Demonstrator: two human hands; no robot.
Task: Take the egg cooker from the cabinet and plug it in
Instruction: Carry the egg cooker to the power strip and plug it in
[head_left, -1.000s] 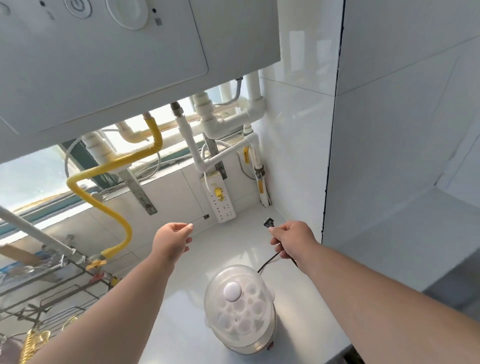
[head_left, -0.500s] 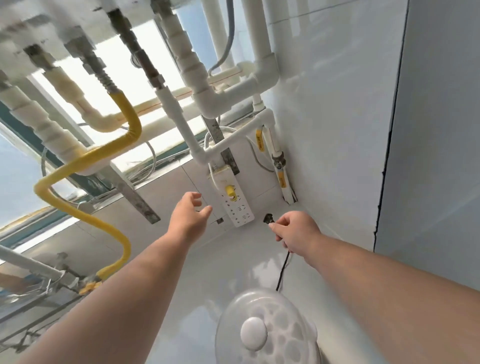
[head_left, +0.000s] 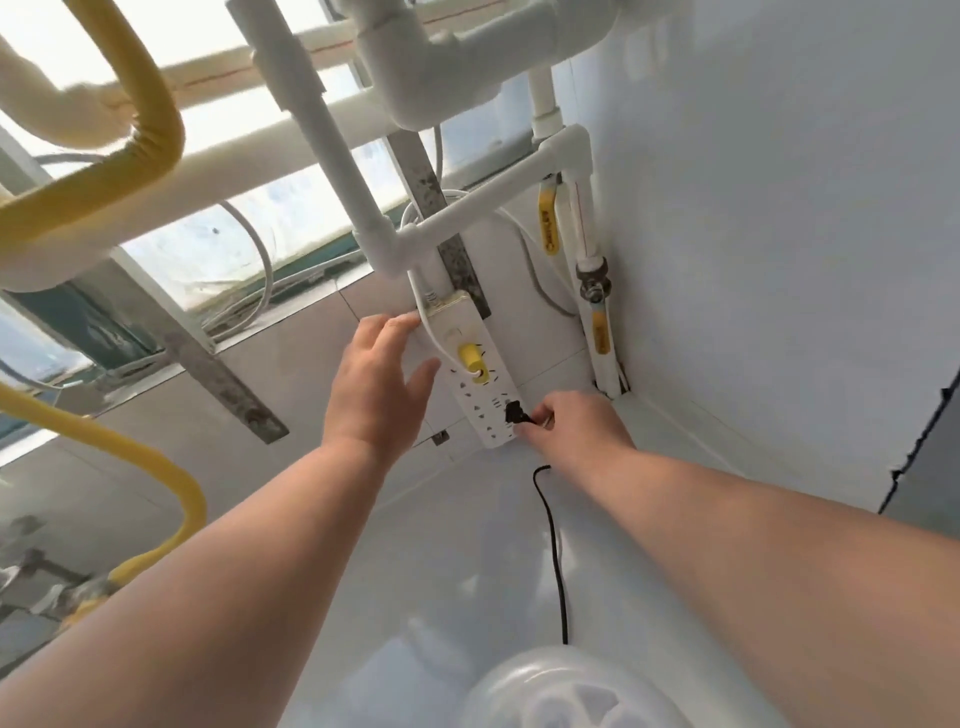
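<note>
In the head view, the egg cooker with its clear domed plastic lid stands on the white glossy countertop at the bottom edge of the picture, so the taking out from the cabinet appears finished and the plugging step is in hand. The right hand pinches the small black plug between thumb and fingertips and holds it against the lower sockets of the white power strip, which hangs on the tiled wall; the thin black cord runs from the hand down toward the cooker. I cannot tell if the pins are already inside. The left hand is open, fingers spread, touching the left side of the strip (a yellow plug already sits higher up). The next move probably needs a straight, firm push while the left hand steadies the strip.
</note>
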